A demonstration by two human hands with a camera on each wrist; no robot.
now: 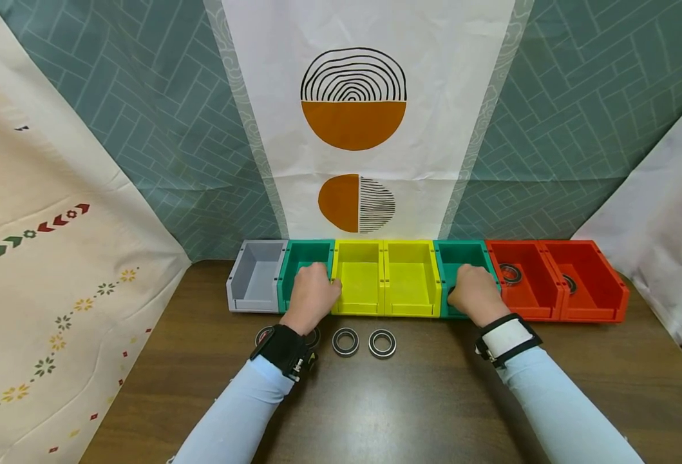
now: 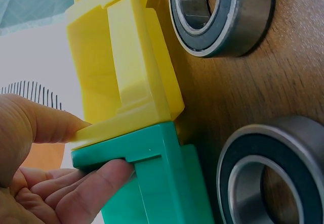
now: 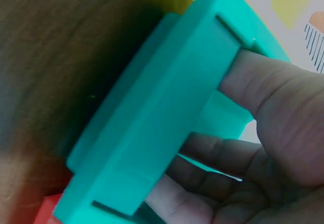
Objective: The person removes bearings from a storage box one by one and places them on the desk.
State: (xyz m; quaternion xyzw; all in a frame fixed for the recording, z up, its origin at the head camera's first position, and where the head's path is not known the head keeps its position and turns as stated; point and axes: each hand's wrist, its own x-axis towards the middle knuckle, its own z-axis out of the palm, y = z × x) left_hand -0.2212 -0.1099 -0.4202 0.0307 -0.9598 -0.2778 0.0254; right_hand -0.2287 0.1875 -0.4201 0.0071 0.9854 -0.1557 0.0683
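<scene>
My left hand (image 1: 313, 291) is at the left green bin (image 1: 308, 250). In the left wrist view its thumb rests on the edge of the adjoining yellow bin (image 2: 96, 72) while its fingers curl inside the green bin, pinching the two side walls between them. My right hand (image 1: 475, 290) reaches into the right green bin (image 3: 147, 118). Its thumb and fingers pass behind the front lip, so the fingertips are hidden. A small dark spot shows by that hand in the head view; what it is cannot be made out. Ball bearings (image 1: 345, 342) lie on the table before the bins.
The bins stand in one row along the back. A grey bin (image 1: 254, 305) ends it at left; two red bins (image 1: 529, 309) end it at right, each with a bearing (image 1: 511, 274) inside. Two bearings are partly hidden by my left wrist. A patterned cloth (image 1: 352, 206) hangs behind.
</scene>
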